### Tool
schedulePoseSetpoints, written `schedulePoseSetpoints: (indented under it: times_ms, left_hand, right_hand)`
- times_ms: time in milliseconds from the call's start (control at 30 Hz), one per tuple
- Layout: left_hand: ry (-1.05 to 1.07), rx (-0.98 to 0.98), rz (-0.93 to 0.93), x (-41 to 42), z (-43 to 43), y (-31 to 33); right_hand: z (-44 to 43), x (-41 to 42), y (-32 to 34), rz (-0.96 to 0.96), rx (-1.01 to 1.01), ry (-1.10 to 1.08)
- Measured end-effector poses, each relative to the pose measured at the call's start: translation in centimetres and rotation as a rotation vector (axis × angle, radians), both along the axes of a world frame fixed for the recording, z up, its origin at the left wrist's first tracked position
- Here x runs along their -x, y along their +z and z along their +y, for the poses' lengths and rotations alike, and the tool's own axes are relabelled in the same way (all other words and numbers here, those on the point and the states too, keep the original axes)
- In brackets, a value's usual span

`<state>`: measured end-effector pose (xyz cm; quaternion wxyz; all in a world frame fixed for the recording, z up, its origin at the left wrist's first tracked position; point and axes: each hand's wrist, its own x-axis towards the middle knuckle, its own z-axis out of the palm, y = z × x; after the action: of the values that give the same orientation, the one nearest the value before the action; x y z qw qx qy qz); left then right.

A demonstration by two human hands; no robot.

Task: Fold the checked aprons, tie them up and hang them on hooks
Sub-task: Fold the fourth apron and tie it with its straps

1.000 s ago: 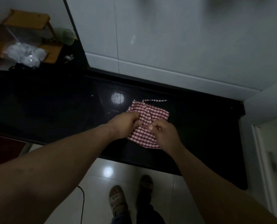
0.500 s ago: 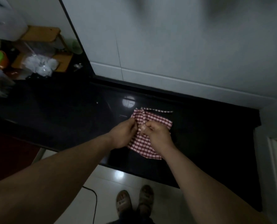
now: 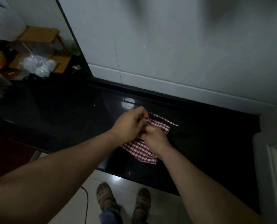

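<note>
Black glossy counter (image 3: 53,110) is carrying the red-and-white checked apron (image 3: 141,150), folded into a small flat bundle, lying near the counter's front edge. Left hand (image 3: 129,125) is pinching the bundle's top corner. Right hand (image 3: 155,138) is gripping its bunched middle. Thin checked strap (image 3: 165,120) is trailing out toward the counter's back edge.

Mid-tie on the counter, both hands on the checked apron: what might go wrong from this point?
1. The left hand pinches the strap at the bundle's top corner while only the right hand holds the folded checked apron; easing that hold could let the folds spring open.
2. The strap's free end lies loose on the glossy black counter; a tug might drag the bundle toward the front edge.
</note>
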<state>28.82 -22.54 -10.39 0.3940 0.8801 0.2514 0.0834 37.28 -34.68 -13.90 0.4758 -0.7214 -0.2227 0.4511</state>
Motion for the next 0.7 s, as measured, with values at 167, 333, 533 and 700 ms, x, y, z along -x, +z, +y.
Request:
schedulePoseSetpoints:
  times_ms: [167,333,533,700]
  left_hand:
    - [-0.362,-0.283,0.137,1.4,0.7,0.2]
    - [-0.377,-0.343,0.427,3.3,0.9,1.3]
    - [-0.134,0.013,0.437,2.8,0.8,-0.2]
    - [-0.17,0.148,0.331,2.2,1.8,-1.3]
  right_hand:
    - [-0.4,-0.3,-0.3,-0.041,0.018,0.047]
    - [-0.3,-0.5,0.4,0.042,-0.002,0.028]
    - [0.1,-0.7,0.7,0.014,0.026,0.05]
    - [-0.1,-2.4,0.8,0.025,0.063,0.113]
